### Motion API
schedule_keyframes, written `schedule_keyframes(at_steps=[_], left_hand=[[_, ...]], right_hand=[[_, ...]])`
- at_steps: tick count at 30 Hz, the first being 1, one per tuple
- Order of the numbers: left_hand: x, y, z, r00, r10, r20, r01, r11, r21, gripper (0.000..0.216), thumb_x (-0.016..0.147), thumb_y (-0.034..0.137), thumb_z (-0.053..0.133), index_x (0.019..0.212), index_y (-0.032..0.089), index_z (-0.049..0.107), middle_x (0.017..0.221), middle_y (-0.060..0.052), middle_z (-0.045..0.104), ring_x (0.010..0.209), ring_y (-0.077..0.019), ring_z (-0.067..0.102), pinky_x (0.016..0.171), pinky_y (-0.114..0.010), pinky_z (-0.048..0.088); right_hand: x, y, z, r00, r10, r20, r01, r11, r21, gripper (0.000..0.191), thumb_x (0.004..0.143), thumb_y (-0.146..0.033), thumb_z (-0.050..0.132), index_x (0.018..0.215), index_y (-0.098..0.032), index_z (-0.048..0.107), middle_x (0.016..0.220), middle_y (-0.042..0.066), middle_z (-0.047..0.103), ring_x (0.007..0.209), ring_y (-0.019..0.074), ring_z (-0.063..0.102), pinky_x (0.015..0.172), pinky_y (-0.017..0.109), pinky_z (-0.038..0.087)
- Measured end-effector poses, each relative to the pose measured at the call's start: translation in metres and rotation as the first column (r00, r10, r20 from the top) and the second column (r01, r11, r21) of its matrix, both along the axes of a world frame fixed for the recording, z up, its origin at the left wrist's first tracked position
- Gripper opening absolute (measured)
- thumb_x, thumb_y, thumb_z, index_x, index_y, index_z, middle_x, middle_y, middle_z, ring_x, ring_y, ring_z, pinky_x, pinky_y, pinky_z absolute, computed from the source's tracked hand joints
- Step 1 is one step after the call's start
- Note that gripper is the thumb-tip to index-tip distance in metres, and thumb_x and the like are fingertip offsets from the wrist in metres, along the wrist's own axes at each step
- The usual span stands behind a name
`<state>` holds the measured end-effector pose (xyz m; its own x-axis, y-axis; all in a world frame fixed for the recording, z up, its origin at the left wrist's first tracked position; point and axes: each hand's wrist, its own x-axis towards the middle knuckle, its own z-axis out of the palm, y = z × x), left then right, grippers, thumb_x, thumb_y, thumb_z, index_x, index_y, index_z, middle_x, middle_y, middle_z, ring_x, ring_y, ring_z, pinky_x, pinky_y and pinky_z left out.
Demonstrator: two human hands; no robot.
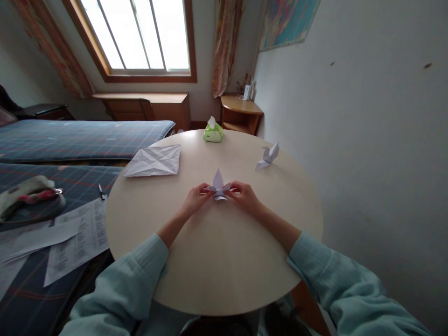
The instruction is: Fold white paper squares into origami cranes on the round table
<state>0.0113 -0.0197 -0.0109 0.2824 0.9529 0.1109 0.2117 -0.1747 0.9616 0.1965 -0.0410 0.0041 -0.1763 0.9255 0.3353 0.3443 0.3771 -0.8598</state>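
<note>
Between my two hands is a white folded paper piece (218,181), with one pointed flap standing up and a side flap toward each hand. My left hand (197,198) pinches its left flap, fingers closed. On the other side, my right hand (245,198) grips the right flap between thumb and fingers. Another origami bird (269,156) stands farther back on the right of the round table (224,261). A creased sheet of white paper (154,161) lies at the table's back left.
A green tissue pack (213,132) sits at the table's far edge. Left of the table, printed sheets (80,238), a pen (101,192) and a pale pouch-like item (31,196) lie on a plaid bed. A white wall (378,154) stands close on the right.
</note>
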Motion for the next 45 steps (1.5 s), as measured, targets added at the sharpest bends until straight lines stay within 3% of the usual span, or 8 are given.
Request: schedule_keyframes(at_steps=[12, 20, 23, 28, 31, 36, 39, 45], left_hand=[[0.000, -0.001, 0.008, 0.999, 0.045, -0.007, -0.045, 0.998, 0.042, 0.032, 0.063, 0.044, 0.062, 0.077, 0.015, 0.059, 0.078, -0.006, 0.067, 0.078, -0.0200, 0.062, 0.069, -0.030, 0.048], [-0.001, 0.003, 0.006, 0.992, 0.099, 0.076, -0.092, 0.991, -0.098, 0.042, 0.063, 0.050, 0.057, 0.086, 0.015, 0.055, 0.086, -0.008, 0.064, 0.074, -0.0167, 0.061, 0.059, -0.025, 0.045], [-0.002, 0.003, 0.004, 0.994, 0.087, 0.073, -0.079, 0.991, -0.104, 0.043, 0.061, 0.050, 0.059, 0.084, 0.014, 0.056, 0.083, -0.007, 0.064, 0.070, -0.0156, 0.060, 0.061, -0.026, 0.045], [-0.001, 0.003, 0.000, 0.995, 0.075, 0.073, -0.068, 0.993, -0.096, 0.042, 0.061, 0.050, 0.058, 0.084, 0.015, 0.057, 0.082, -0.006, 0.064, 0.071, -0.0153, 0.059, 0.065, -0.027, 0.045], [-0.002, 0.003, -0.001, 0.997, 0.064, 0.037, -0.062, 0.996, -0.061, 0.039, 0.063, 0.048, 0.056, 0.083, 0.015, 0.058, 0.082, -0.006, 0.065, 0.072, -0.0159, 0.059, 0.066, -0.027, 0.045], [-0.004, 0.003, 0.001, 0.995, 0.064, -0.071, -0.062, 0.998, 0.028, 0.032, 0.068, 0.044, 0.053, 0.078, 0.015, 0.061, 0.078, -0.005, 0.066, 0.073, -0.0166, 0.059, 0.067, -0.026, 0.045], [-0.004, 0.002, 0.002, 0.993, 0.067, -0.101, -0.063, 0.997, 0.045, 0.031, 0.068, 0.043, 0.052, 0.077, 0.015, 0.062, 0.076, -0.005, 0.066, 0.071, -0.0165, 0.059, 0.065, -0.026, 0.044], [-0.003, -0.001, 0.007, 0.989, 0.064, -0.132, -0.055, 0.996, 0.067, 0.030, 0.069, 0.042, 0.051, 0.076, 0.015, 0.063, 0.075, -0.005, 0.066, 0.071, -0.0174, 0.059, 0.065, -0.026, 0.044]], right_hand=[[0.005, 0.004, 0.001, 0.993, -0.107, 0.058, 0.099, 0.987, 0.124, 0.017, 0.069, -0.033, 0.061, 0.062, -0.017, 0.059, 0.059, 0.000, 0.059, 0.052, 0.0105, 0.051, 0.051, 0.023, 0.040], [0.024, 0.019, 0.004, 0.956, -0.292, -0.003, 0.288, 0.940, 0.182, 0.020, 0.068, -0.036, 0.060, 0.061, -0.017, 0.059, 0.058, 0.000, 0.059, 0.053, 0.0120, 0.050, 0.054, 0.024, 0.040], [0.052, 0.034, 0.004, 0.895, -0.441, -0.065, 0.444, 0.867, 0.227, 0.020, 0.069, -0.036, 0.057, 0.068, -0.017, 0.059, 0.062, 0.001, 0.060, 0.056, 0.0127, 0.051, 0.058, 0.026, 0.042], [0.117, 0.053, 0.001, 0.702, -0.696, -0.149, 0.705, 0.649, 0.288, 0.021, 0.070, -0.036, 0.052, 0.073, -0.016, 0.057, 0.065, 0.002, 0.059, 0.059, 0.0137, 0.052, 0.061, 0.027, 0.043], [0.152, 0.057, -0.001, 0.571, -0.803, -0.172, 0.806, 0.508, 0.302, 0.021, 0.070, -0.035, 0.049, 0.073, -0.016, 0.057, 0.067, 0.002, 0.058, 0.061, 0.0141, 0.052, 0.062, 0.028, 0.043], [0.180, 0.056, -0.002, 0.448, -0.873, -0.194, 0.871, 0.377, 0.315, 0.023, 0.072, -0.036, 0.045, 0.075, -0.016, 0.056, 0.069, 0.005, 0.058, 0.064, 0.0165, 0.053, 0.063, 0.029, 0.044], [0.181, 0.055, -0.003, 0.451, -0.875, -0.177, 0.866, 0.380, 0.327, 0.024, 0.073, -0.036, 0.044, 0.076, -0.016, 0.057, 0.070, 0.005, 0.058, 0.065, 0.0169, 0.054, 0.065, 0.029, 0.044], [0.174, 0.058, -0.006, 0.557, -0.816, -0.157, 0.812, 0.494, 0.311, 0.023, 0.071, -0.036, 0.046, 0.074, -0.016, 0.057, 0.068, 0.004, 0.060, 0.062, 0.0149, 0.053, 0.063, 0.027, 0.043]])
